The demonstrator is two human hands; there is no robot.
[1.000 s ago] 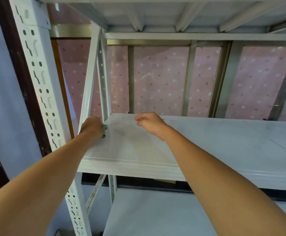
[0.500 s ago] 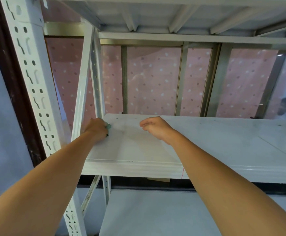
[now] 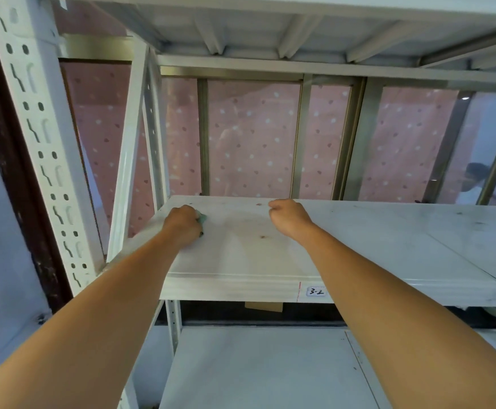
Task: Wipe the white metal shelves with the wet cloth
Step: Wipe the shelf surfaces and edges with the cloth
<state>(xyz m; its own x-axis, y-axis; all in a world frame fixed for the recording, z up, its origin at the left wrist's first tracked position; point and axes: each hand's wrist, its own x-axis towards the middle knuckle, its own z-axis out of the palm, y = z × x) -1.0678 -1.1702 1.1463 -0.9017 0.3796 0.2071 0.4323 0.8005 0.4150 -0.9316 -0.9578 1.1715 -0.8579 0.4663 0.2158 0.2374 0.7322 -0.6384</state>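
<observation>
Gripping the wet cloth [image 3: 202,217], the fingers of the left hand [image 3: 182,224] are curled down over it. Only a small green fold shows past the knuckles on the hand's right side. Hand and cloth press on the white metal shelf [image 3: 388,246] near its rear left corner, just beside the diagonal brace [image 3: 128,160]. The right hand [image 3: 289,216] is curled into a fist with nothing visible in it. It sits close to the rear edge, apart from the left hand; contact with the surface cannot be confirmed. Both forearms reach in over the front edge. Faint streaks mark the surface between the hands. A label [image 3: 316,291] reading "3-2" is fixed to the front edge — a brown tape piece [image 3: 263,306] hangs just below that edge, left of the label. A lower shelf [image 3: 255,367] lies beneath, an upper shelf [image 3: 270,36] overhead. A perforated upright [image 3: 34,128] stands at the front left corner.
</observation>
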